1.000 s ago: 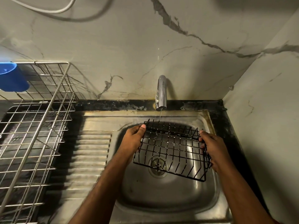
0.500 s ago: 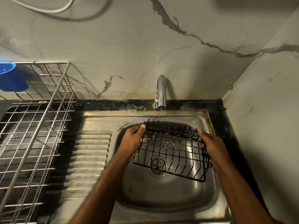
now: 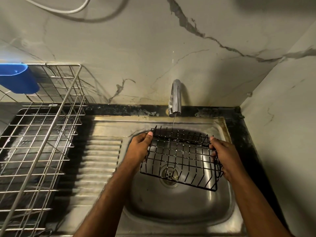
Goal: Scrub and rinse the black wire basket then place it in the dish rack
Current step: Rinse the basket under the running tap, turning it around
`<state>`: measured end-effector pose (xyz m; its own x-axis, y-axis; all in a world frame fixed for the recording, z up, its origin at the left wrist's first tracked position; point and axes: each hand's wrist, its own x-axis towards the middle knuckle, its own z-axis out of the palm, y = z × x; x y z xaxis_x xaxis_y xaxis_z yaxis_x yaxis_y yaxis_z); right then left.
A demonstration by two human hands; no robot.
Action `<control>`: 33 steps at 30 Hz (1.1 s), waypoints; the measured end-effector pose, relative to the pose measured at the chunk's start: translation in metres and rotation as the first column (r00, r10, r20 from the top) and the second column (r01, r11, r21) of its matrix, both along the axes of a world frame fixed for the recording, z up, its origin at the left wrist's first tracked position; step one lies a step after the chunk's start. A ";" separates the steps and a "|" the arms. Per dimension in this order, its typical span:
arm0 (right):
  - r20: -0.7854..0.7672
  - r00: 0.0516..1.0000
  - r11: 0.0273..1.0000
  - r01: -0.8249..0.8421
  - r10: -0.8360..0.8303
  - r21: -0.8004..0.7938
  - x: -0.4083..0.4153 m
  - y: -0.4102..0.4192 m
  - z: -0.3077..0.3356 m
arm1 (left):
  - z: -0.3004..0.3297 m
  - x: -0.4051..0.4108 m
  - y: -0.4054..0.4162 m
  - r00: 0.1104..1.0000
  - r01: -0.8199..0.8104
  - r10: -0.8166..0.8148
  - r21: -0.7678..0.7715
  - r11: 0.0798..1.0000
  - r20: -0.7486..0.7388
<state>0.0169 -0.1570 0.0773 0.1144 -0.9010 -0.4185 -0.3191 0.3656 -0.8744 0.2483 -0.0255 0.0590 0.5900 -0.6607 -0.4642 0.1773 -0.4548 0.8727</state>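
The black wire basket (image 3: 181,159), a shallow rectangular grid of thin dark rods with short upright sides, is held tilted above the bowl of the steel sink (image 3: 179,207), its far edge raised under the tap. The left hand (image 3: 139,149) grips its left side, thumb curled over the top rim; the right hand (image 3: 224,156) clasps the right side, fingers wrapped round the wires. A thin stream of water falls from the curved chrome faucet (image 3: 175,98) onto the basket's far edge. Through the grid shows the round perforated drain (image 3: 169,175). The sink's brushed metal has a ribbed draining board (image 3: 100,161) to the left. Further left stands the dish rack (image 3: 37,142), an open lattice of silvery wire, with a blue plastic cup (image 3: 18,78) hung at its far corner. Veined marble-look walls (image 3: 119,48) rise behind.
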 end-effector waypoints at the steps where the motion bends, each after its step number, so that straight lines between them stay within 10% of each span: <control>1: 0.001 1.000 1.000 -0.004 0.004 -0.001 0.002 0.000 0.000 | 0.000 0.001 0.000 1.000 -0.006 0.006 0.005 1.000 0.006; 33: -0.014 0.999 0.997 -0.030 0.029 -0.069 -0.002 -0.009 -0.003 | -0.005 0.006 -0.008 0.999 0.036 -0.036 -0.015 0.999 0.012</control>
<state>0.0147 -0.1658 0.0741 0.1359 -0.9242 -0.3569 -0.3404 0.2947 -0.8929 0.2538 -0.0334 0.0542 0.5707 -0.6887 -0.4471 0.1512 -0.4471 0.8816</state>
